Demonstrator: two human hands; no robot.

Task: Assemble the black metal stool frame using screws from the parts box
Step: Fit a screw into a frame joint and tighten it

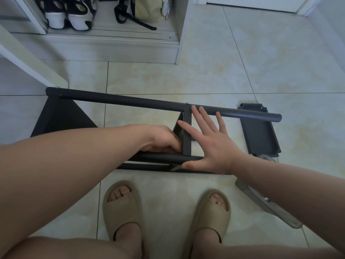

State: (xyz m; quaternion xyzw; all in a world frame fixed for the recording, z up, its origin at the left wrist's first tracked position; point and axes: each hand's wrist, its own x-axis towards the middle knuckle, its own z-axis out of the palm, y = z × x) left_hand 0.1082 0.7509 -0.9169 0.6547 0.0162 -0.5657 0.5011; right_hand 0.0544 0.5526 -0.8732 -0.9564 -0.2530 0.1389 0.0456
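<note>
Stool frame (130, 101) lying on floor (242, 62) | left hand (162, 139) curled round its lower tube by the crosspiece | right hand (211, 144) spread wide, flat across both tubes

1. The bare left hand (164, 139) is knuckles up with its fingers curled inward, the tips hidden (whether they hold anything cannot be told).
2. The bare right hand (211, 144) lies palm down just right of that curl, fingers straight and spread, thumb stretched out sideways.
3. The left forearm (84, 156) reaches in from the lower left and the right forearm (280, 180) from the lower right, so the two converge.
</note>
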